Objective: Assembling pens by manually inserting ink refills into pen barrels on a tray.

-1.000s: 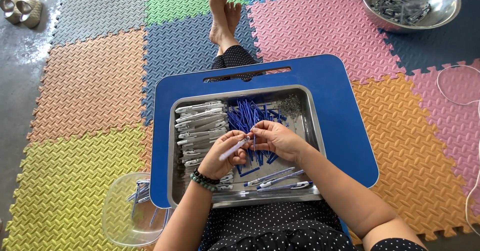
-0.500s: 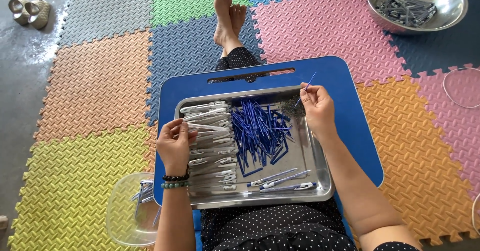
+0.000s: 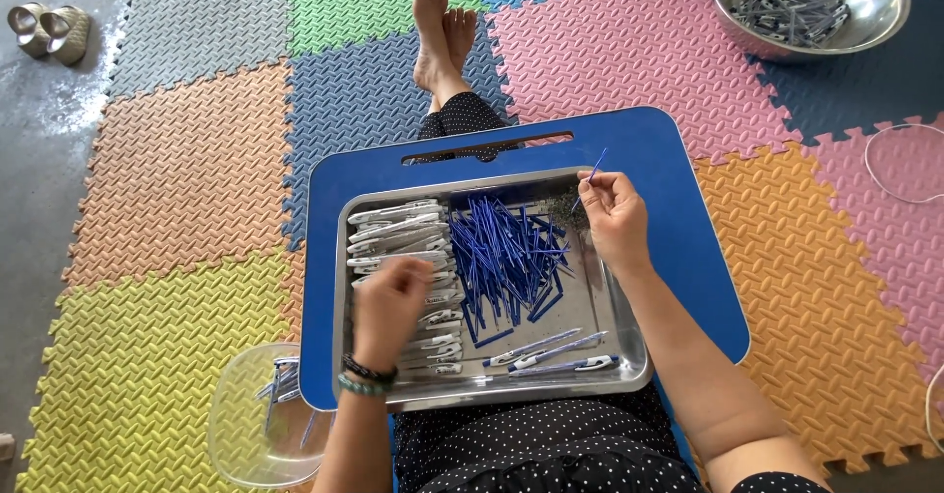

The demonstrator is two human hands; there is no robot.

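Clear plastic bowl at lower left of frame: a few assembled pens inside, count unreadable through the plastic and the lap desk's edge. Looks like the done pile, and it's small.

Steel tray on the blue lap desk, lower centre. Three or four assembled-looking pens lie along its near edge. Left half: stack of white-grey pen barrels, large. Middle: heap of blue refills, also large. So most of the stock is unassembled; I'd judge the job early to mid.

Left hand, fingers curled down onto the barrel stack; probably picking one, but the back of the hand hides the fingertips, can't tell if it has a grip.

Right hand at the tray's upper right corner, pinching a single blue refill between thumb and fingers, tip pointing up-frame. Small dark pile beside it, possibly springs, too fine to resolve.

Upper right: steel bowl, cut by the frame edge, holding more pen parts. Upper left: pair of shoes.
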